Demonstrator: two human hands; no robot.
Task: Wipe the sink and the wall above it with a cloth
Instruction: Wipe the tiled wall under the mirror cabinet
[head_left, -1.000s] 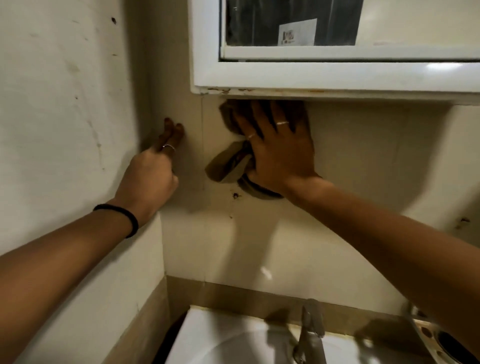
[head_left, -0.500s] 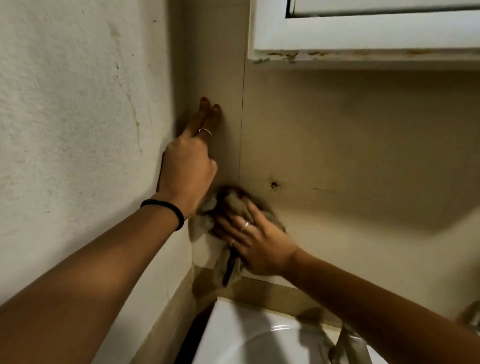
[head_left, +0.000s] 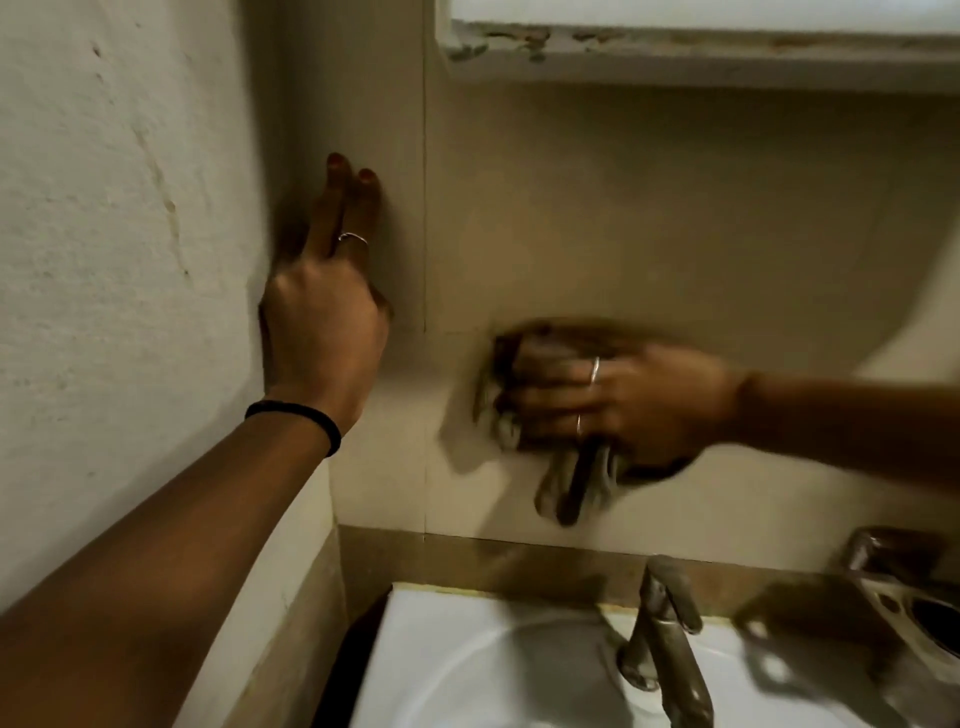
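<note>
Fingers (head_left: 540, 402) of the right hand (head_left: 623, 400) are pressing a crumpled grey-brown cloth (head_left: 571, 483) flat against the wall (head_left: 649, 218), gripping it under the palm while a loose fold is hanging down below the hand. That hand is lying sideways, knuckles outward and fingertips pointing left, with two thin rings showing; it is blurred, and its forearm is reaching in from the right edge. The left hand (head_left: 324, 312) is holding nothing: it is resting open in the corner, two fingers stretched upward along the wall and touching it, a ring on one finger and a black band (head_left: 301, 418) sitting around the wrist. Its forearm is running up from the lower left. The wall is looking beige and tiled, with a thin vertical joint between the two hands, and a rougher side wall (head_left: 104, 260) is meeting it on the left. Above, the chipped white underside of a cabinet (head_left: 675, 52) is jutting out. Below the cloth, a brown strip is running along the wall, and under it a white sink (head_left: 467, 649) is sitting with a dull metal tap (head_left: 665, 629) standing at its back edge.
</note>
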